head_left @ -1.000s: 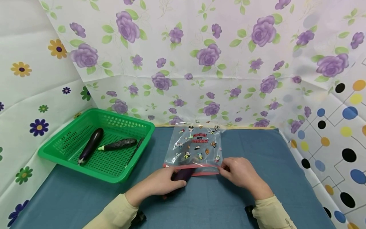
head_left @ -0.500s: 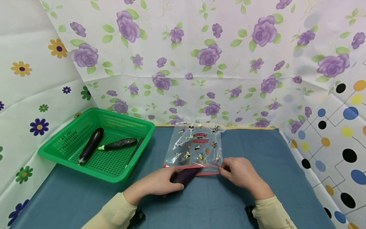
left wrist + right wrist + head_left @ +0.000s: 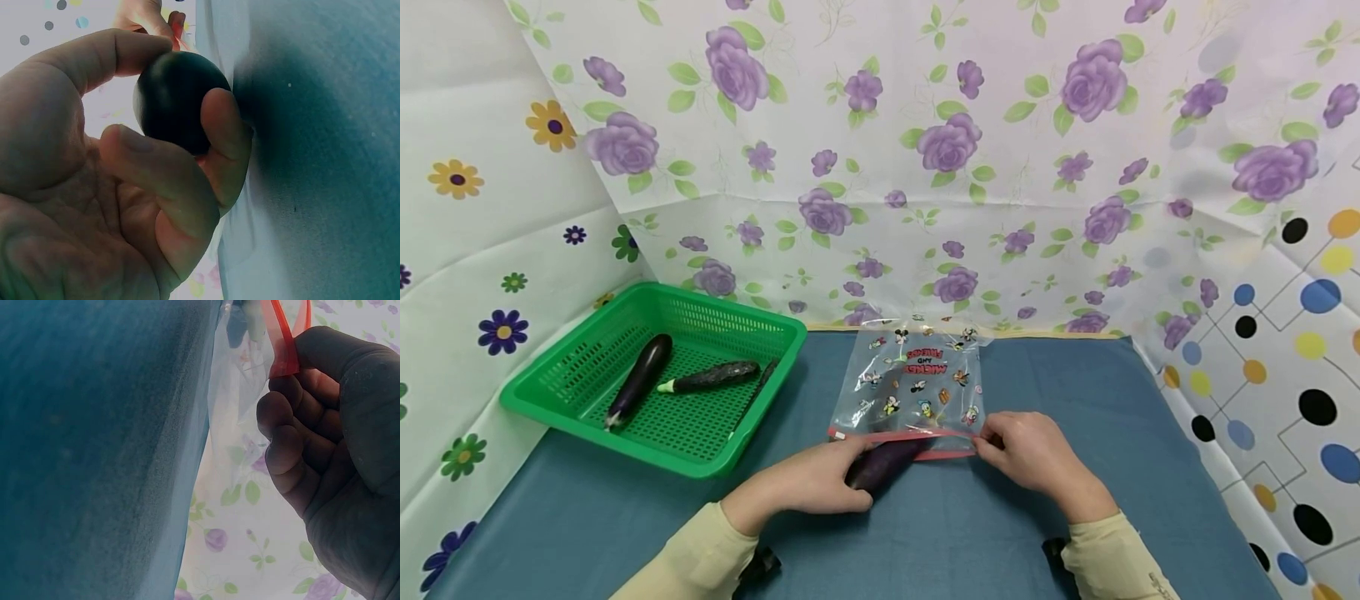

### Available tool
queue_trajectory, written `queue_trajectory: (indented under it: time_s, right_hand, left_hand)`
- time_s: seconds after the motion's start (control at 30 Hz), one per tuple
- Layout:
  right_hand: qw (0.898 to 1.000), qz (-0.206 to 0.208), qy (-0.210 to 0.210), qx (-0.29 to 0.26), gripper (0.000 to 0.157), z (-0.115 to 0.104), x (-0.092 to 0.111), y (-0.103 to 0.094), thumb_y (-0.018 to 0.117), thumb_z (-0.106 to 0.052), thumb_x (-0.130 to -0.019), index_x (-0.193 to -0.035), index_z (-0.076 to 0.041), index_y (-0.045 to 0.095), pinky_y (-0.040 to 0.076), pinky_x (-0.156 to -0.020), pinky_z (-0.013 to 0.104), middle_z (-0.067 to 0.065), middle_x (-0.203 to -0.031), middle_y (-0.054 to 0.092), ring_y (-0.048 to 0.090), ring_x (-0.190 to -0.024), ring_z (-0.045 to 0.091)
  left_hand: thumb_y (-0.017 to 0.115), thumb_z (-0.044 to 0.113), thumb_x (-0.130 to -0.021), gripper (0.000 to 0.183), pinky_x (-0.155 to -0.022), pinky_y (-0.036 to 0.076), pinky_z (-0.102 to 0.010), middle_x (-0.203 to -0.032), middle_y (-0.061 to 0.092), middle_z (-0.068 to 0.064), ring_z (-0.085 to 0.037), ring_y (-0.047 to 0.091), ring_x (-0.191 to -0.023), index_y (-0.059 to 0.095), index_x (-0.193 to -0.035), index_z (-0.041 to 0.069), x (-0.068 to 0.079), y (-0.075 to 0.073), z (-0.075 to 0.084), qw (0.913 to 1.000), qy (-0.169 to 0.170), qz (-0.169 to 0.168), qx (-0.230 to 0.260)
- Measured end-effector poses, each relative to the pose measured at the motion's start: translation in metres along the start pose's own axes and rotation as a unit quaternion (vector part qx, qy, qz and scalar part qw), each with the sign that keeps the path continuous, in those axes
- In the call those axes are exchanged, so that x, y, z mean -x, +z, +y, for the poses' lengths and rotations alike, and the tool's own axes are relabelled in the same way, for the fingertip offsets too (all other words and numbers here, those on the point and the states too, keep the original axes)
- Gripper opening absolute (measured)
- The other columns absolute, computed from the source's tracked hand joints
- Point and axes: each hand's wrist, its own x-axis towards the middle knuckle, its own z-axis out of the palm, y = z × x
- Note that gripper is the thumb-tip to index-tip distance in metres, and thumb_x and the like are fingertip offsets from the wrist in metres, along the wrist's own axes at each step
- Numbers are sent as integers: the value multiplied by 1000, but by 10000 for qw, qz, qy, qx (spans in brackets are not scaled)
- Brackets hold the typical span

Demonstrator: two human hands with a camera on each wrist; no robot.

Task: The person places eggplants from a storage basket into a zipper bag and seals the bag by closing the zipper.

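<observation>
A dark purple eggplant (image 3: 883,467) lies slanted at the mouth of a clear zip bag (image 3: 865,400) printed with cartoon figures, its far end hidden under the bag's red-edged opening. My left hand (image 3: 820,477) grips the near end; in the left wrist view, thumb and fingers curl around the rounded eggplant end (image 3: 178,100). At the right corner of the opening, my right hand (image 3: 1030,450) pinches the red zip edge (image 3: 284,353) between thumb and forefinger, the other fingers curled. A dark shape shows through the bag's plastic.
A green basket (image 3: 700,467) stands at the left, holding another eggplant (image 3: 640,379), a dark cucumber-like vegetable (image 3: 711,377) with a pale green tip, and a partly hidden dark one by its right wall. A blue cloth (image 3: 955,533) covers the table; floral sheets rise behind.
The eggplant has slid forward and right into the bag's mouth. My left hand has shifted back along it toward its near end. My right hand has stayed at the bag's corner.
</observation>
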Motion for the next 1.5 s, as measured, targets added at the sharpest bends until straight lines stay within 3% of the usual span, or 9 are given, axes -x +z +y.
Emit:
queue_trajectory:
  time_s: [0.23,0.6,0.93,1.1,1.27,1.5]
  right_hand:
    - [10000,-1,-4,12,26,0,0,0,87,-20,-98,-79,-26,69,42,-55,27,-18,-69,54,43,-56,-4]
    - [10000,-5,2,28,27,1,-1,0,87,-19,-98,-79,-26,69,41,-55,27,-18,-68,54,43,-56,-4]
    - [10000,-21,7,54,27,1,0,0,87,-20,-97,-78,-26,68,41,-55,27,-18,-68,54,43,-57,-4]
    - [10000,-23,14,45,28,0,0,0,87,-20,-97,-78,-26,68,41,-55,27,-18,-68,54,43,-57,-4]
    - [10000,-36,23,28,28,0,0,0,87,-20,-98,-78,-27,68,41,-55,27,-18,-68,53,43,-56,-4]
    - [10000,-12,-25,24,29,0,0,1,87,-20,-98,-78,-27,67,41,-55,27,-19,-68,53,43,-56,-4]
  left_hand:
    - [85,33,-91,71,-88,52,-43,-125,69,-1,-17,62,-100,60,-152,7,-2,0,1,9999,-75,103,-4]
    - [87,46,-90,73,-83,52,-43,-114,70,5,-15,62,-94,63,-150,11,-3,2,1,9994,-234,228,-149]
    - [88,55,-89,74,-77,53,-45,-108,72,4,-17,63,-90,67,-145,11,-4,4,4,9967,-630,443,-250]
    - [87,54,-91,61,-68,50,-41,-94,70,5,-16,62,-79,72,-131,11,-5,5,5,9958,-727,537,-171]
    - [86,54,-92,50,-57,49,-39,-80,67,3,-18,64,-58,72,-117,13,-4,7,5,9956,-746,563,-14]
    - [87,53,-91,52,-64,48,-40,-87,66,5,-17,61,-74,72,-122,13,-4,7,5,9942,-771,699,-266]
